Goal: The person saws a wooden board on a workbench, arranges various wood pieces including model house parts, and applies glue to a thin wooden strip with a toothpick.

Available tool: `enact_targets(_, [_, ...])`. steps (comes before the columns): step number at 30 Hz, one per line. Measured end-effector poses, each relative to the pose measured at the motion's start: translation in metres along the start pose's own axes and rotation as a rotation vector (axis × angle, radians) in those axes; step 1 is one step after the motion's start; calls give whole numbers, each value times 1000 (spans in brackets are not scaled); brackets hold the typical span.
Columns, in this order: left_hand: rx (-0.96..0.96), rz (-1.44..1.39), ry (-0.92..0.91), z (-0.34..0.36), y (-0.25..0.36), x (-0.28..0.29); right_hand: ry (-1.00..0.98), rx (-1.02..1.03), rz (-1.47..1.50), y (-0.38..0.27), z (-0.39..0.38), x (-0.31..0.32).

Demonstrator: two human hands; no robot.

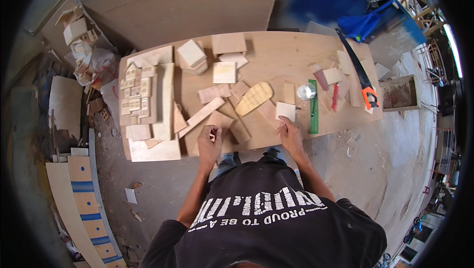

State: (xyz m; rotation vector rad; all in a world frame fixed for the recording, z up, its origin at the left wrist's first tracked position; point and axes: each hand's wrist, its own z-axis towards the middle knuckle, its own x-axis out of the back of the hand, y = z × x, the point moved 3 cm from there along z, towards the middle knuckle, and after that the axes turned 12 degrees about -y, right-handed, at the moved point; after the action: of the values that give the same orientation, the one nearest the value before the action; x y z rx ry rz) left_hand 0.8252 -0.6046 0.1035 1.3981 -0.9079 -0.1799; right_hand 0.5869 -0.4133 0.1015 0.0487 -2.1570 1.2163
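Observation:
Near the front edge of the wooden table, my left hand is closed in a pinch; whatever may be between the fingertips is too small to make out. My right hand has its thumb and fingers closed at the lower edge of a small pale square of wood. Left of that square lies a yellowish, rounded wooden piece with a marked surface. Between my hands and beyond them, several loose wooden offcuts lie overlapping. A brown wood block is just beyond my left hand.
To the right lie a green ruler, a clear round container, a red pen-like tool and a handsaw with an orange handle. At left is a stepped assembly of small wooden blocks. Square wood pieces are stacked farther back.

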Motion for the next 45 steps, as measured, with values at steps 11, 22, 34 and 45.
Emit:
enact_targets(11, [18,502,314,10,23,-86,-59,407,-594,45,46,68])
enact_targets(22, [37,771,2,71,26,-131,-394,560,-729,31,91,53])
enact_targets(34, [174,142,-152,61,33,-49,-277,315,-306,9,154,1])
enact_targets(45, [6,-547,-2,38,-23,5,-429,238,612,-57,141,-50])
